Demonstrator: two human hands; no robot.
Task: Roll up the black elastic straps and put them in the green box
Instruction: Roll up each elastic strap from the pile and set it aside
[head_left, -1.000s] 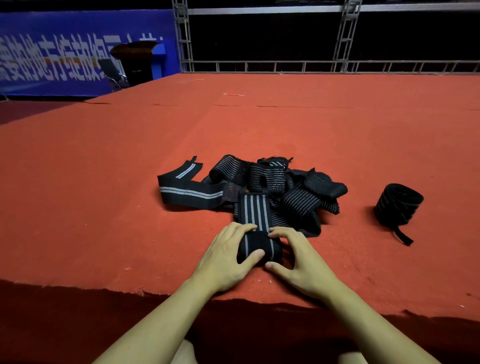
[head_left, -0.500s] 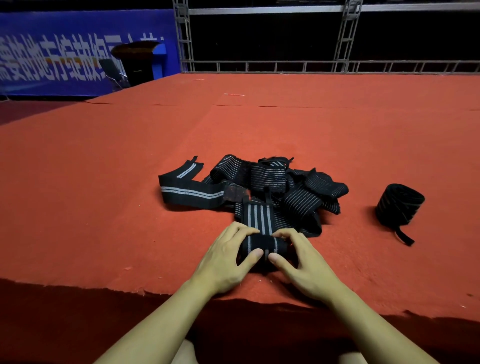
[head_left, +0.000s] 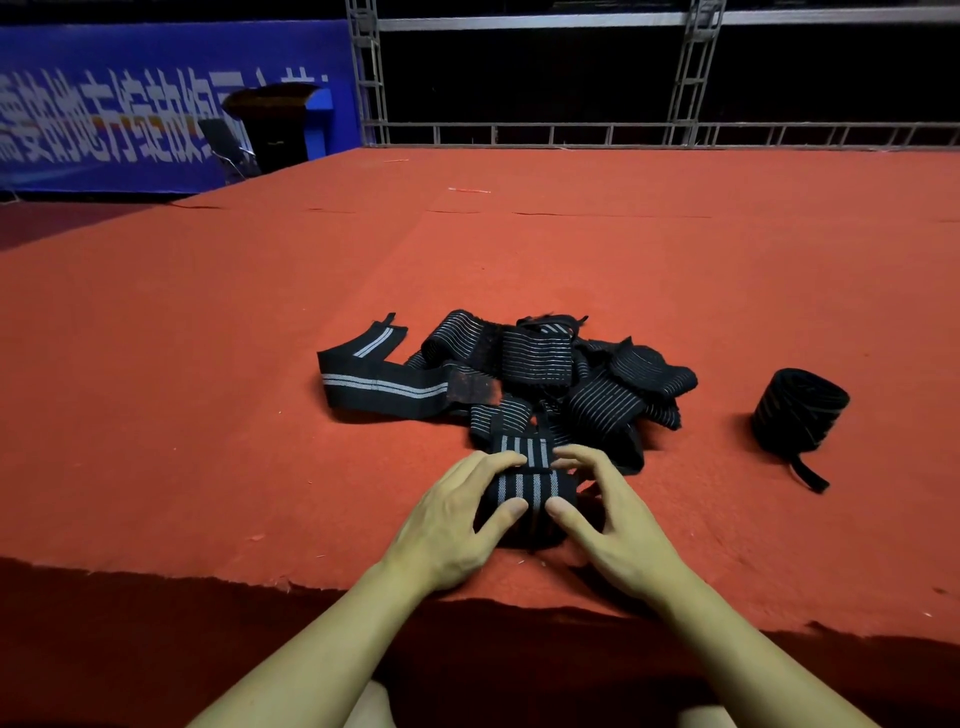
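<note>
My fingers (head_left: 511, 460) are curling over the striped roll (head_left: 527, 491), my left hand (head_left: 457, 525) and right hand (head_left: 608, 525) gripping it from either side, thumbs pressing its near face. Compared with a second ago, the roll is looking thicker and sitting closer to the loose pile (head_left: 545, 374), so less free strap is trailing; I judge this strap nearly wound. One finished roll (head_left: 800, 410) is lying well apart on the red carpet (head_left: 208, 415). No green box is showing.
</note>
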